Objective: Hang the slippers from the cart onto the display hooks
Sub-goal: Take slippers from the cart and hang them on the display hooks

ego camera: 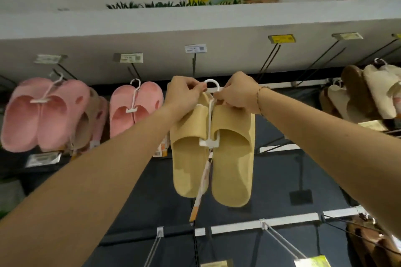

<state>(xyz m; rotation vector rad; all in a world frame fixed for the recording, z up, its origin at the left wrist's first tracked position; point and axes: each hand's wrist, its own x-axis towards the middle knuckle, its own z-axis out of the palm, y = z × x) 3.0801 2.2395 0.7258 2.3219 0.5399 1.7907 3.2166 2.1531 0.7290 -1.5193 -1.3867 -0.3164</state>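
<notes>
ITEM: yellow slippers (213,151), 1 pr, clipped on white plastic hanger (210,115). Loc: held up in front of dark display panel, centre bay, directly below black display hook (193,67) w/ white price tag (195,48). Toes point down; paper tag (200,188) dangles between the two soles. Cart not in view.

STEP IN HAND (judged): getting hanger loop onto hook tip. Loop looks just below/at hook end; can't tell if it is threaded yet, as the hook runs straight at the camera.

HOW TO DO WELL (advice):
- Keep loop opening square to hook tip, pr. level, no twist.
- Lift loop over upturned tip, then slide back toward wall.
- Let go only once weight sits on the wire; release one hand at a time.
- Mind dangling tag, may snag on lower rail (260,224).

HANDS:
- left hand (185,93): arm reaching up from lower L, wrist bent, fingers closed on heel of L slipper + hanger stem near top.
- right hand (236,93): arm reaching up from lower R, bracelet at wrist, fingers pinched on heel of R slipper by hanger neck.
- Both hands close together either side of loop, nearly touching.

NEIGHBOURS: pink slippers (45,115) on hook far L; 2nd pink pair (135,110) just L of left hand; beige/brown pairs (368,93) far R. Adjacent R hooks (269,60) bare.
</notes>
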